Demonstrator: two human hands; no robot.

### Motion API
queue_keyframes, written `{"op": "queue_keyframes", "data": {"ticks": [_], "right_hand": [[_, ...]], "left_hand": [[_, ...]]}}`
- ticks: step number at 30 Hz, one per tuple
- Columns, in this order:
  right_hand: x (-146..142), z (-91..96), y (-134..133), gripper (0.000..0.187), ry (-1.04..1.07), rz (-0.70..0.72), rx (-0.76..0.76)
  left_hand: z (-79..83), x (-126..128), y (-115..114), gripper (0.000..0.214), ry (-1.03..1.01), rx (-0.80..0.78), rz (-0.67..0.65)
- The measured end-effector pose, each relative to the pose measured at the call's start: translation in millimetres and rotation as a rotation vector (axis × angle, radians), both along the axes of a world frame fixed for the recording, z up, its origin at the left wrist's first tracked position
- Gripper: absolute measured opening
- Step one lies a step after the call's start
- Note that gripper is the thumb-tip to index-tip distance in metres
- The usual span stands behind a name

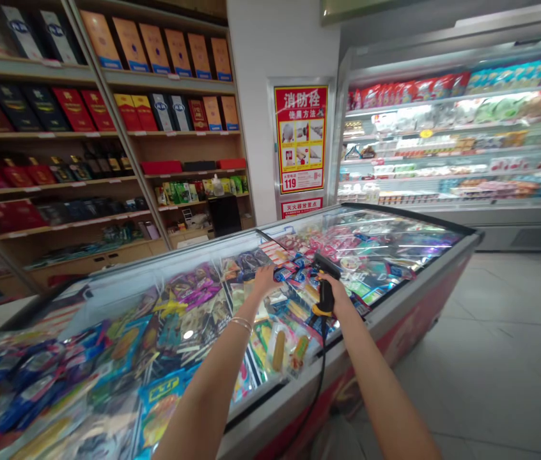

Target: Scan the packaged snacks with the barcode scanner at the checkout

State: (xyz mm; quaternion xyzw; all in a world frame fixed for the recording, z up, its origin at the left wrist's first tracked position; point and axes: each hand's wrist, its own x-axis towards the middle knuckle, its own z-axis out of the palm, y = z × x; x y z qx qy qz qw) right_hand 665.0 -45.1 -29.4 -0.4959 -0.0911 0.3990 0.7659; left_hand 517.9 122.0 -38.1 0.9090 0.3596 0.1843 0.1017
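- Scanner (326,286), black with yellow trim, is in the right hand (332,291), whose fingers are wrapped around the grip.
- The left hand (265,280) reaches in beside a blue packet (282,275); I cannot tell whether its fingers clamp the packet or only rest near it.
- Judging by the pose, the step in hand is bringing scanner and packet together above the chest freezer (424,281); the next move seems to call for a steady packet and a clear line from the scanner's head.
- The cord (323,364) hangs over the freezer's near edge and could snag there.
- A dark lid frame (270,239) lies just beyond the left hand.
- Open room: the air above the packets, and the bare floor (495,326) to the right.
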Motion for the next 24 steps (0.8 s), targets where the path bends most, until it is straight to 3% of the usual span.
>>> {"op": "queue_keyframes", "data": {"ticks": [6,11,19,24], "right_hand": [[-13.4,25.2,-13.2,0.013,-0.073,0.008,-0.026],[-43.5,56.0,-17.2,0.010,-0.154,0.073,0.043],[-137.5,87.7,21.1,0.011,-0.211,0.328,0.225],[-199.8,87.2,55.0,0.012,-0.239,0.478,0.238]], "left_hand": [[19.5,-39.7,-2.8,0.069,-0.059,-0.026,0.039],[50.5,-107.8,-2.1,0.067,-0.250,0.052,0.131],[116.6,-217.4,-17.4,0.061,-0.404,0.268,0.216],[138.8,-262.4,-25.3,0.058,-0.398,0.344,0.295]]}}
